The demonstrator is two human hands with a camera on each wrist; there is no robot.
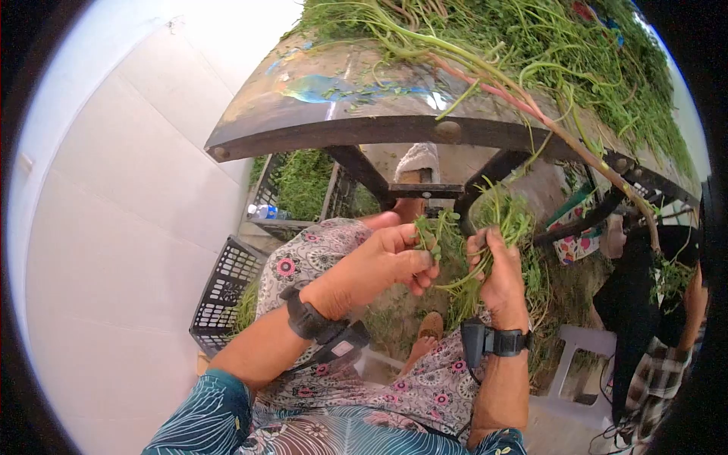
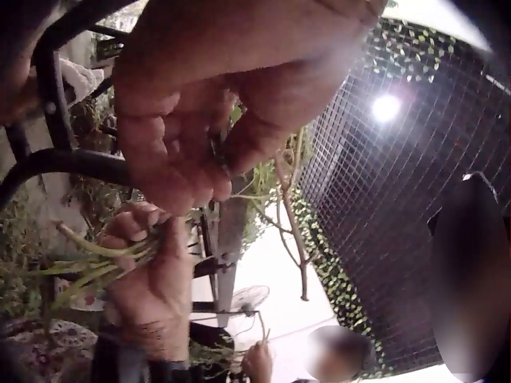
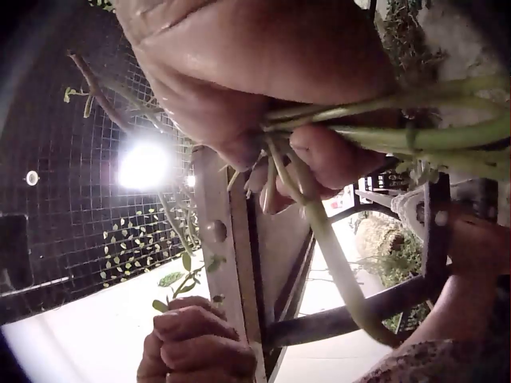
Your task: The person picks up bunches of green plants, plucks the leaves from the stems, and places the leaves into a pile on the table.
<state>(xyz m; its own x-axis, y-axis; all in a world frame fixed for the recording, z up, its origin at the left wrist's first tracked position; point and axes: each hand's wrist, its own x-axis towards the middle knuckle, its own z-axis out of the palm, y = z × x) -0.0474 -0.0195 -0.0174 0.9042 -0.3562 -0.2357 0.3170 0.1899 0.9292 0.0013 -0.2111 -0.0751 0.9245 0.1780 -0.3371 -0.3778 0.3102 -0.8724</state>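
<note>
In the head view my left hand [image 1: 375, 265] is over my lap and pinches a small leafy green sprig [image 1: 434, 233] between thumb and fingers. Just across from it, my right hand [image 1: 500, 280] grips a bunch of long green stems [image 1: 497, 212], leaves fanning out above the fist. The right wrist view shows those thick pale stems [image 3: 331, 239] squeezed under the thumb, some bent downward. There my left hand [image 3: 200, 347] appears below, small leaves [image 3: 185, 289] rising from its fingers. In the left wrist view its curled fingers partly hide the sprig.
A table [image 1: 326, 133] ahead carries a large heap of greens [image 1: 576, 68], one thick reddish branch [image 1: 546, 121] hanging over its edge. Black crates with greens [image 1: 227, 284] stand at left. A light plastic stool [image 1: 580, 364] and another person [image 1: 652, 318] are at right.
</note>
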